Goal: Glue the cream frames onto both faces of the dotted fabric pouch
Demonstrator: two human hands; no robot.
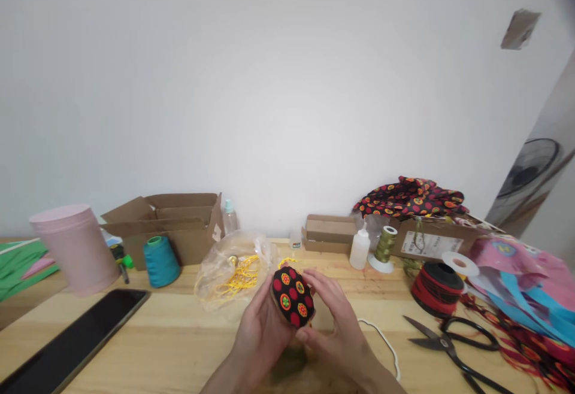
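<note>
A small round padded piece (293,296), covered in black cloth with red and yellow flower prints, is held above the wooden table. My left hand (260,322) cups it from the left and below, its fingers partly hidden behind it. On the other side my right hand (335,319) rests its fingers and thumb along the right edge. A bit of yellow cord (287,261) sticks out at the piece's top. To the right of my right hand a white cord (381,337) lies on the table, and a clear plastic bag (213,274) with yellow cords is to the left.
Open black scissors (444,343) lie at right, near a red and black thread spool (436,291). A phone (76,343), a pink canister (76,250) and a teal thread cone (160,262) stand or lie at left. Cardboard boxes (175,232) and a white squeeze bottle (360,249) line the wall.
</note>
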